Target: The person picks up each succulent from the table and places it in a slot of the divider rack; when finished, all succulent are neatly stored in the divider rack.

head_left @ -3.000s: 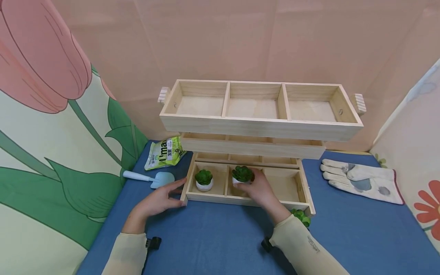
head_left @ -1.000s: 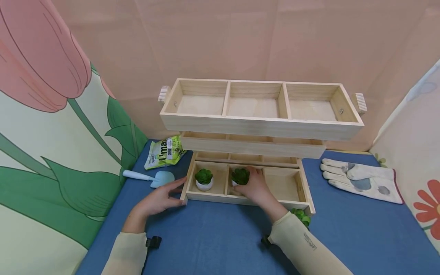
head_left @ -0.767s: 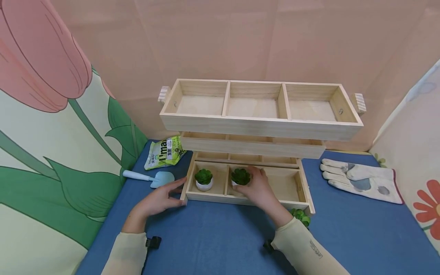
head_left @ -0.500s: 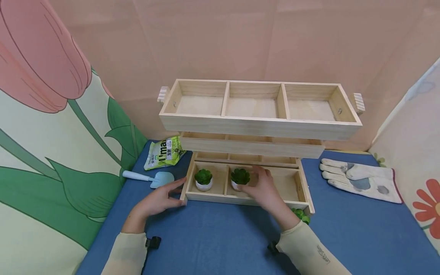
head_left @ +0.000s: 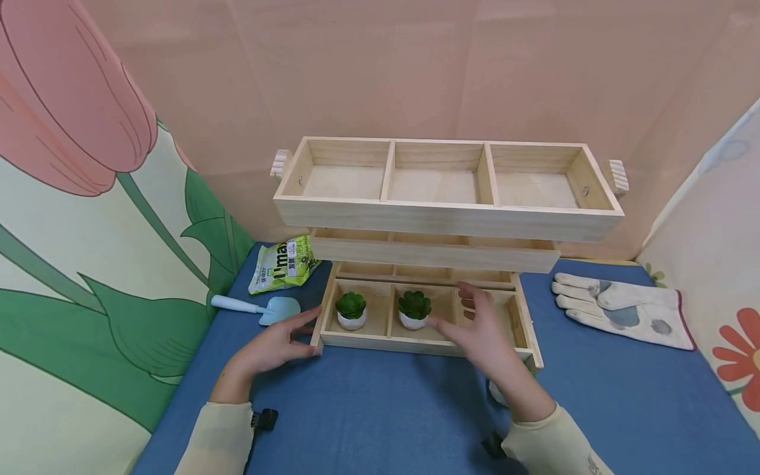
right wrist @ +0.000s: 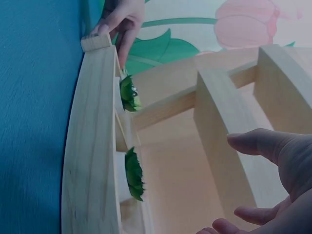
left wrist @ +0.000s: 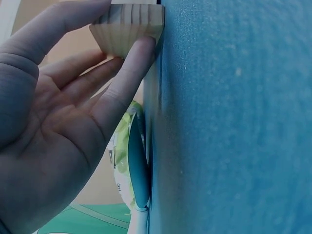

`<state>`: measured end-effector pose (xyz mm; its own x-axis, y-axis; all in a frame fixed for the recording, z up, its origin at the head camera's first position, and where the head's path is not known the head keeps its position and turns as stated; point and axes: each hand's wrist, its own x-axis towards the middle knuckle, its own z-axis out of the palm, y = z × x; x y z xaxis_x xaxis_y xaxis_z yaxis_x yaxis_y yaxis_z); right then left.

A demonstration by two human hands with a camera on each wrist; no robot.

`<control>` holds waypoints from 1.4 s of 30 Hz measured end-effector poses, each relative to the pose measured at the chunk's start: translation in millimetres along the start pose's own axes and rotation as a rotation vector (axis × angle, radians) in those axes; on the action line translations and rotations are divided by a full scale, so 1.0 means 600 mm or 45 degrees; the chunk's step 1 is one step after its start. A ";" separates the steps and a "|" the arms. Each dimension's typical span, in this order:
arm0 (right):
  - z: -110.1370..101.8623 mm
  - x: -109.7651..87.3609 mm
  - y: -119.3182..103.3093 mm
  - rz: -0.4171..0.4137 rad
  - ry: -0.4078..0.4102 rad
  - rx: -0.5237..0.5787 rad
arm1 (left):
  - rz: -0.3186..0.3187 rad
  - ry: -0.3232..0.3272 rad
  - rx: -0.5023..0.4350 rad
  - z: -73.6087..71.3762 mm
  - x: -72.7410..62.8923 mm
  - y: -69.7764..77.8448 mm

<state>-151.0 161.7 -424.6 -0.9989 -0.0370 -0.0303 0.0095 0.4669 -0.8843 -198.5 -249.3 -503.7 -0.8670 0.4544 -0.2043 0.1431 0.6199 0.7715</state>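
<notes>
A three-tier wooden planter stand (head_left: 451,221) stands on the blue cloth. My left hand (head_left: 270,349) grips the front left end of its lowest box, with thumb and fingers on the wooden end (left wrist: 129,29) in the left wrist view. Two small potted succulents sit upright in that box: one succulent (head_left: 351,310) in the left compartment, another succulent (head_left: 413,309) in the middle one. My right hand (head_left: 483,330) hovers over the box, right of the middle succulent, fingers spread and holding nothing. Behind the right wrist, a third pot (head_left: 497,394) is mostly hidden.
A green and white bag (head_left: 285,265) and a light blue trowel (head_left: 279,310) lie left of the stand. White gardening gloves (head_left: 623,311) lie on the right. The upper tiers overhang the back of the lowest box.
My right hand has let go of the middle succulent and moved right and back from it, its fingers opening. The succulent stays in the middle compartment. My left hand has not moved.
</notes>
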 end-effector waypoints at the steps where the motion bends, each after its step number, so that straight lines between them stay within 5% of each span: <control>1: -0.005 -0.004 0.000 -0.001 0.006 -0.005 | -0.001 -0.001 -0.002 0.000 0.000 0.000; 23: -0.092 -0.058 0.062 -0.039 -0.035 -0.176 | 0.009 -0.009 -0.025 0.000 0.002 0.001; 42: -0.129 -0.087 0.110 -0.004 -0.062 -0.248 | -0.004 -0.002 -0.033 0.001 0.000 0.002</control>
<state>-101.7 262.7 -445.5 -0.9953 -0.0793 -0.0547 -0.0074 0.6285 -0.7777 -198.1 -248.4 -503.1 -0.8666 0.4535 -0.2081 0.1276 0.6047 0.7862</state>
